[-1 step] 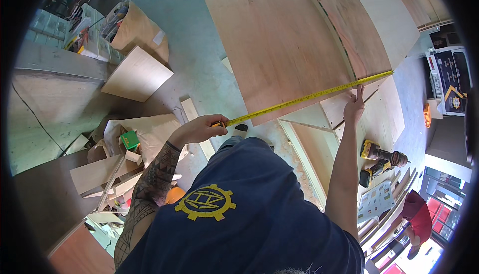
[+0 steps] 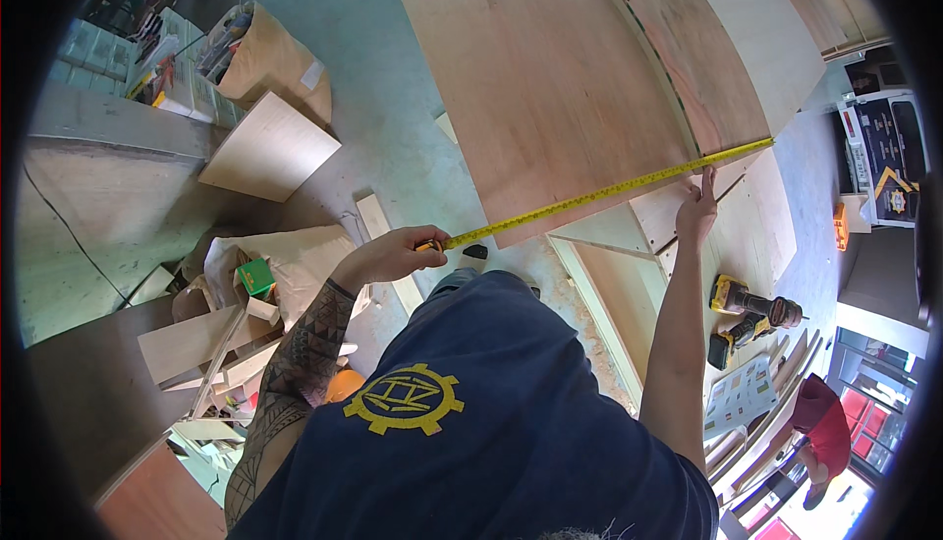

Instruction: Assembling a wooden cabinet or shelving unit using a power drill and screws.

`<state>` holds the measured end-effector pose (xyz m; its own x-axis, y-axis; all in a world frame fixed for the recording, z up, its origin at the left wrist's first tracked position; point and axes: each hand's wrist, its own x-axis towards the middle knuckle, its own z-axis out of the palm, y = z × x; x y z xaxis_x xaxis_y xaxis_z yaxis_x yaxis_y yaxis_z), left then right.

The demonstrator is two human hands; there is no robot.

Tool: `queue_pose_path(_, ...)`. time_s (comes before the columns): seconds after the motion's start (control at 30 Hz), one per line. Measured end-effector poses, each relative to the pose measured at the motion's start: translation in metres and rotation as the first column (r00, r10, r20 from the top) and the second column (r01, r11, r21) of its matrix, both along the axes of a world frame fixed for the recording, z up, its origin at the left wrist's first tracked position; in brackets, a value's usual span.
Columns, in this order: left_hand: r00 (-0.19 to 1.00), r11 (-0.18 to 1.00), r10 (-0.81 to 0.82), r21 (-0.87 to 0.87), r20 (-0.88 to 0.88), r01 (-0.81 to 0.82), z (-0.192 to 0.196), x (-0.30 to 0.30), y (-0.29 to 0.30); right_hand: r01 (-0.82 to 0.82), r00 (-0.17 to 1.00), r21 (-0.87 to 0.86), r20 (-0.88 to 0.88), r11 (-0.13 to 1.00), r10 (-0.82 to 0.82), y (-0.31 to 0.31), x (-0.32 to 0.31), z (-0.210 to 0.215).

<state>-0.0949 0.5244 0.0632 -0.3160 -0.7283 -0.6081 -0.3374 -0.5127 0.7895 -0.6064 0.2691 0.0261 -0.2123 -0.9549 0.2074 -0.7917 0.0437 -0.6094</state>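
Note:
My left hand is closed around the case of a tape measure, with a bit of orange and black showing at its fingers. From there the yellow tape blade runs out to the upper right, across the near edge of a large plywood sheet. The blade's far end rests at the sheet's right corner. My right hand is raised to the blade's underside near that end, index finger stretched out and touching at or just below it. The other right fingers are partly hidden.
Two cordless drills lie on wood at the right, near a printed sheet. Wood offcuts and a green box are piled at left. A paper sack stands farther back. Someone in a red top is at lower right.

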Motion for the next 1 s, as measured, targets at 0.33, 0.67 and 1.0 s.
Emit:
queue_pose_path(0.33,0.996,0.997,0.056,0.052,-0.068,-0.053,-0.007,0.001,0.002,0.044,0.999,0.01,0.015,0.999,-0.044,-0.001,-0.004,-0.01)
queue_pose_path(0.67,0.998,0.995,0.06,0.085,-0.017,-0.058,0.007,0.003,0.004,0.095,0.995,0.097,0.011,0.991,-0.097,0.0,-0.001,-0.018)
queue_pose_path(1.0,0.986,0.995,0.101,-0.008,-0.135,-0.103,0.018,0.01,-0.008,0.07,0.982,-0.008,0.177,0.998,-0.068,0.014,0.021,-0.031)
